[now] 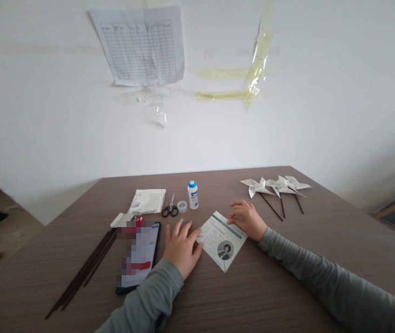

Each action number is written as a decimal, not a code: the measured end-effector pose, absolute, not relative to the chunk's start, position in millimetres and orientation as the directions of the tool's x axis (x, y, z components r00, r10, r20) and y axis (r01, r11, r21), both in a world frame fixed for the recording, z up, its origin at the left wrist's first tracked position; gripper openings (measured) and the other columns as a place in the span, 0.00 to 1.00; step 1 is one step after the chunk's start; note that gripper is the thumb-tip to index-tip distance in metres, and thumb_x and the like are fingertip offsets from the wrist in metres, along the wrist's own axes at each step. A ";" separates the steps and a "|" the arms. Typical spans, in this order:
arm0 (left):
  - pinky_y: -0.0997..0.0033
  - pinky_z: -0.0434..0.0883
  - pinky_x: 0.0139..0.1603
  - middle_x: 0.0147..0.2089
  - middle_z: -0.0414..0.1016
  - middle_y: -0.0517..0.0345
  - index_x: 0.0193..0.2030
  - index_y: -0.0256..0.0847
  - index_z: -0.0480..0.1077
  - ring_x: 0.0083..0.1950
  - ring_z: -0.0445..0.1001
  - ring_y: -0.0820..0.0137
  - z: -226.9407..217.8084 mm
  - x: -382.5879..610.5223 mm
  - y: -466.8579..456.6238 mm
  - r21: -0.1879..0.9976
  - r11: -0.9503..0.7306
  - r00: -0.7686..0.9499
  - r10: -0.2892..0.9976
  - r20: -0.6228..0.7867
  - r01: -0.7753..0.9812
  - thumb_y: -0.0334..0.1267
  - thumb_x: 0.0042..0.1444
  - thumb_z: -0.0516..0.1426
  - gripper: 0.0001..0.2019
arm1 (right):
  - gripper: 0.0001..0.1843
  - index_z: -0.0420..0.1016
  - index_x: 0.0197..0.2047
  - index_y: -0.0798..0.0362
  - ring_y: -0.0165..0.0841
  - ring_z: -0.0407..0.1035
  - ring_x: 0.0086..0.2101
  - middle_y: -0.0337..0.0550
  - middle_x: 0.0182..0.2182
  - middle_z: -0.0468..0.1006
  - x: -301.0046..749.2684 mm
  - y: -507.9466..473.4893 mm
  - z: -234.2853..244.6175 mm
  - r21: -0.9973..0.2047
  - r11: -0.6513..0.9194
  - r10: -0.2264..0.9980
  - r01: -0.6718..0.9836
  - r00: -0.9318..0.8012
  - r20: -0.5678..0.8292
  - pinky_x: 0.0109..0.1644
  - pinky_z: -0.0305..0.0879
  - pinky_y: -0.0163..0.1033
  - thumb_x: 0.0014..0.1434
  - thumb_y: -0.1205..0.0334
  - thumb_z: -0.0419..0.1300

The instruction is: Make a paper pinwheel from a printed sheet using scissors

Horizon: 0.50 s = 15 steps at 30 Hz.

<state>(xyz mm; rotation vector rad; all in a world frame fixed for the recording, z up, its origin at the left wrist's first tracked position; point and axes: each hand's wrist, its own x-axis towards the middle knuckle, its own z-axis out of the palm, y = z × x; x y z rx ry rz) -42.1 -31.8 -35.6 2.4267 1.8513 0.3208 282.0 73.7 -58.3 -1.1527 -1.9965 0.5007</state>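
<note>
A printed paper square [216, 236] with creases at its corners and a round black-and-white portrait lies turned like a diamond on the brown table. My left hand [182, 247] is open, palm down with fingers spread, its thumb and forefinger by the paper's left corner. At the upper right edge, my right hand [247, 219] is curled, thumb and fingers closed together on the paper. Behind the square stands a white glue bottle [193, 196] with a blue cap. Several paper pinwheels [282, 185] on dark sticks lie at the back right.
Left of the bottle are a small translucent cup [182, 206], black-handled scissors [170, 210] and a stack of paper [147, 200]. A phone [141, 259] lies left of my left hand, with a small red-and-white box [128, 221] behind it and dark sticks [86, 268] farther left.
</note>
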 end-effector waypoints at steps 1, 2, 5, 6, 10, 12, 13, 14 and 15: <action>0.11 0.62 0.98 0.90 0.84 0.43 0.83 0.57 0.88 0.97 0.70 0.33 -34.6 -39.9 -31.4 0.176 -0.270 0.251 0.960 0.123 0.946 0.42 0.84 0.62 0.27 | 0.13 0.94 0.32 0.37 0.61 0.88 0.68 0.45 0.38 0.95 284.2 67.5 -60.6 -0.632 0.547 0.837 0.548 -0.342 0.428 0.87 0.70 0.74 0.69 0.59 0.85; 0.10 0.61 0.98 0.90 0.84 0.43 0.83 0.57 0.88 0.97 0.69 0.32 -33.9 -37.9 -30.8 0.170 -0.271 0.252 0.960 0.125 0.948 0.42 0.84 0.62 0.27 | 0.12 0.95 0.34 0.37 0.61 0.87 0.69 0.45 0.39 0.95 285.9 61.9 -63.4 -0.618 0.572 0.820 0.540 -0.372 0.434 0.88 0.67 0.77 0.71 0.59 0.84; 0.08 0.61 0.98 0.89 0.84 0.41 0.83 0.56 0.89 0.97 0.70 0.31 -33.4 -33.2 -29.1 0.166 -0.263 0.242 0.960 0.137 0.950 0.42 0.84 0.64 0.26 | 0.12 0.96 0.37 0.36 0.60 0.86 0.69 0.43 0.39 0.94 286.3 49.2 -76.1 -0.577 0.618 0.786 0.534 -0.422 0.451 0.93 0.54 0.84 0.75 0.59 0.81; 0.08 0.62 0.98 0.89 0.85 0.41 0.83 0.57 0.89 0.96 0.70 0.31 -33.7 -32.2 -28.7 0.165 -0.259 0.236 0.961 0.144 0.952 0.42 0.84 0.64 0.26 | 0.13 0.96 0.37 0.37 0.59 0.86 0.69 0.43 0.39 0.93 284.6 46.4 -81.4 -0.559 0.629 0.778 0.541 -0.435 0.454 0.94 0.51 0.85 0.77 0.58 0.80; 0.04 0.63 0.96 0.88 0.85 0.41 0.81 0.59 0.90 0.96 0.72 0.29 -36.4 -32.2 -28.7 0.145 -0.241 0.215 0.961 0.176 0.959 0.42 0.84 0.66 0.25 | 0.15 0.95 0.39 0.41 0.57 0.84 0.71 0.44 0.41 0.91 272.7 39.7 -100.1 -0.460 0.660 0.748 0.594 -0.465 0.472 0.96 0.45 0.88 0.83 0.58 0.75; 0.03 0.65 0.94 0.88 0.86 0.41 0.81 0.60 0.91 0.95 0.73 0.29 -37.9 -34.7 -29.2 0.135 -0.225 0.198 0.961 0.193 0.965 0.43 0.84 0.66 0.24 | 0.14 0.96 0.40 0.41 0.59 0.82 0.74 0.45 0.44 0.92 269.3 36.9 -101.9 -0.429 0.661 0.747 0.616 -0.490 0.448 0.96 0.43 0.91 0.82 0.61 0.76; 0.04 0.66 0.94 0.88 0.86 0.41 0.81 0.60 0.91 0.94 0.74 0.28 -38.6 -36.4 -29.4 0.132 -0.217 0.188 0.961 0.202 0.967 0.43 0.83 0.66 0.24 | 0.13 0.98 0.42 0.40 0.60 0.81 0.76 0.46 0.46 0.93 269.2 35.4 -100.0 -0.425 0.659 0.750 0.620 -0.506 0.426 0.95 0.44 0.93 0.81 0.63 0.77; 0.04 0.68 0.93 0.87 0.87 0.41 0.80 0.60 0.91 0.94 0.74 0.28 -39.3 -38.2 -29.7 0.131 -0.209 0.179 0.961 0.212 0.969 0.43 0.83 0.67 0.24 | 0.12 0.99 0.43 0.38 0.62 0.80 0.78 0.46 0.49 0.94 270.0 33.9 -96.6 -0.430 0.656 0.754 0.620 -0.519 0.403 0.94 0.45 0.94 0.80 0.64 0.78; 0.04 0.69 0.92 0.87 0.87 0.41 0.80 0.60 0.91 0.94 0.75 0.28 -40.0 -40.0 -29.9 0.129 -0.202 0.171 0.960 0.222 0.971 0.43 0.83 0.67 0.24 | 0.12 1.01 0.46 0.37 0.63 0.78 0.79 0.47 0.52 0.95 271.6 32.4 -91.9 -0.443 0.652 0.758 0.615 -0.531 0.378 0.93 0.47 0.95 0.80 0.66 0.78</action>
